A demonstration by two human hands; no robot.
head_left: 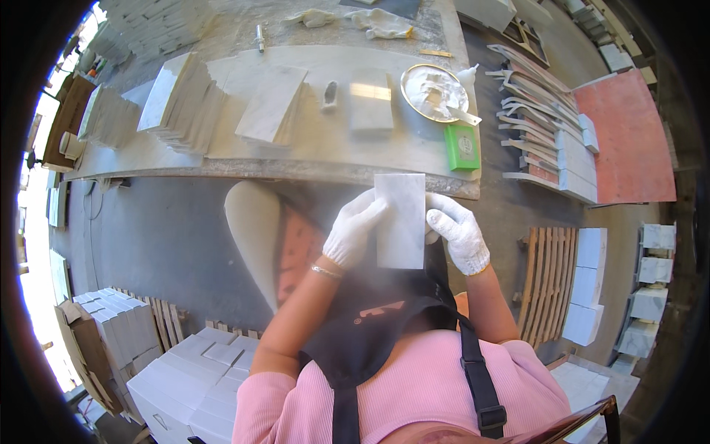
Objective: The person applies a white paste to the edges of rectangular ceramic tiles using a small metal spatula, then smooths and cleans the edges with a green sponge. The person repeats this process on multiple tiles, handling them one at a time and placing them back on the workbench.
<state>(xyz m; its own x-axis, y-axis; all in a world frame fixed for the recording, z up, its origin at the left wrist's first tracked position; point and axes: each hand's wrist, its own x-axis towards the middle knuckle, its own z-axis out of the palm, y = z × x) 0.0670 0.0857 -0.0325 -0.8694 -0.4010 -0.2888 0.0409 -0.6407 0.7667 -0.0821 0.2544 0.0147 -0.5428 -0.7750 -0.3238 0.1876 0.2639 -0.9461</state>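
Note:
A rectangular white marble tile (401,222) with faint grey veins is held up before my chest, just off the near edge of the worktable (340,152). My left hand (352,231), in a white knit glove, grips its left edge, thumb on the front face. On the other side my right hand (460,235), gloved the same way, closes round the right edge with its fingers partly hidden behind the tile. Closest on the table are a green box (463,148), a round bowl of white paste (404,95) with a scraper (464,115) on its rim, and a single tile (371,111) lying flat.
Fanned tile stacks (177,103) and a smaller pile (270,107) stand along the table, with a small dark-topped object (330,95) between. Loose gloves (381,24) lie at the back. Pallets (547,285) and stacked white boxes (196,381) surround me; a pale curved chair-like shape (250,229) is below the table.

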